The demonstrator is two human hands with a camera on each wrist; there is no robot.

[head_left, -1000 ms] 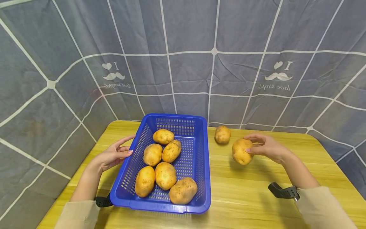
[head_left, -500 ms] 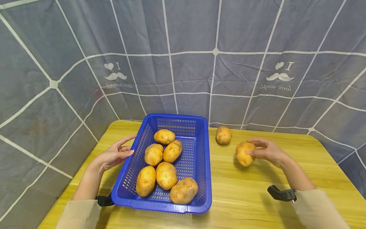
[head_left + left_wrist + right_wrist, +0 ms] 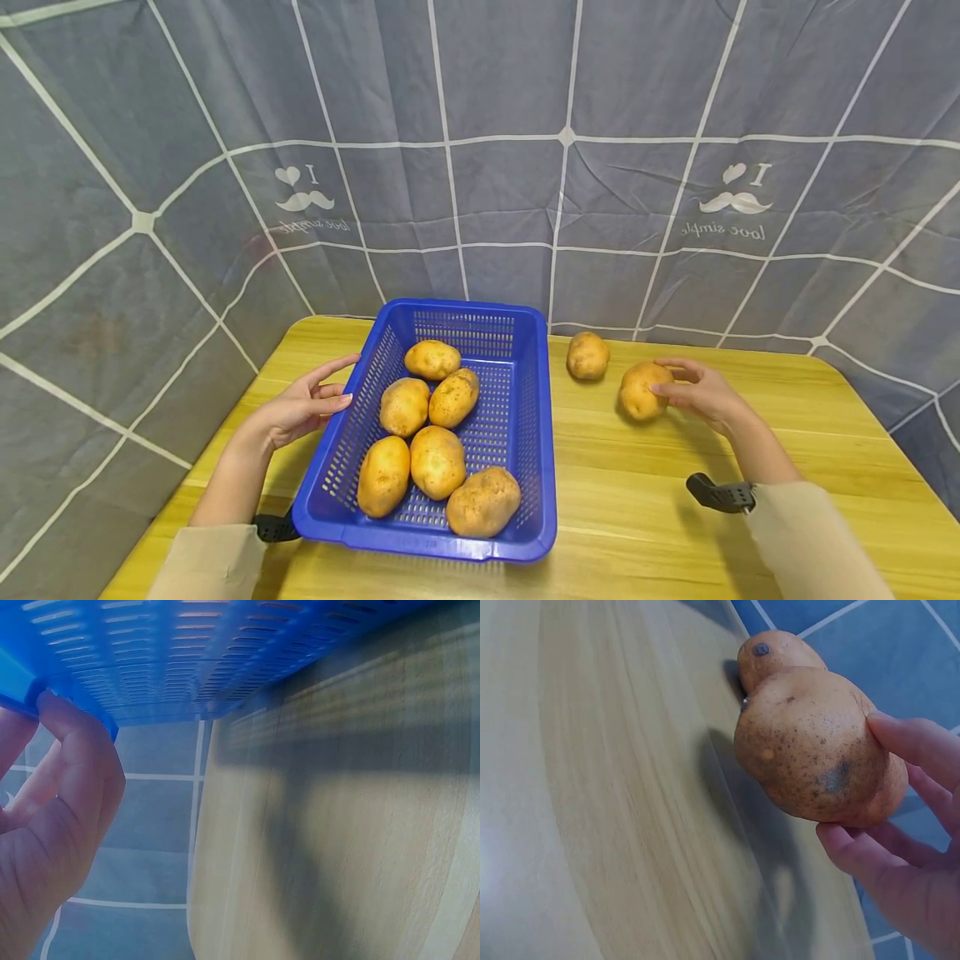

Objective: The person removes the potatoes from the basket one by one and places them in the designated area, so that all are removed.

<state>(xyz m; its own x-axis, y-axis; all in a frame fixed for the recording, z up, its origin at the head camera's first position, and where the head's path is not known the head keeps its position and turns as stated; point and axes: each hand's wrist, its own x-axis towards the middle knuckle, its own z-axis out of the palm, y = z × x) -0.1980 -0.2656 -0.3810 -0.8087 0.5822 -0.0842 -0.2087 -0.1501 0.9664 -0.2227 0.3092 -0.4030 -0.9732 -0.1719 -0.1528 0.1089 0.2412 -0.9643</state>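
The right hand (image 3: 697, 392) is pinching one potato (image 3: 640, 393), another potato (image 3: 588, 357) lying left beyond its fingertips, the left hand (image 3: 302, 410) touching the basket (image 3: 420, 542), grip unclear.

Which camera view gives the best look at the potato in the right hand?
The right wrist view: the held potato looms large there, its speckled skin plain, though fingers of the right hand cover part of it. The head view shows it smaller, right of the blue basket; the left wrist view doesn't show it.
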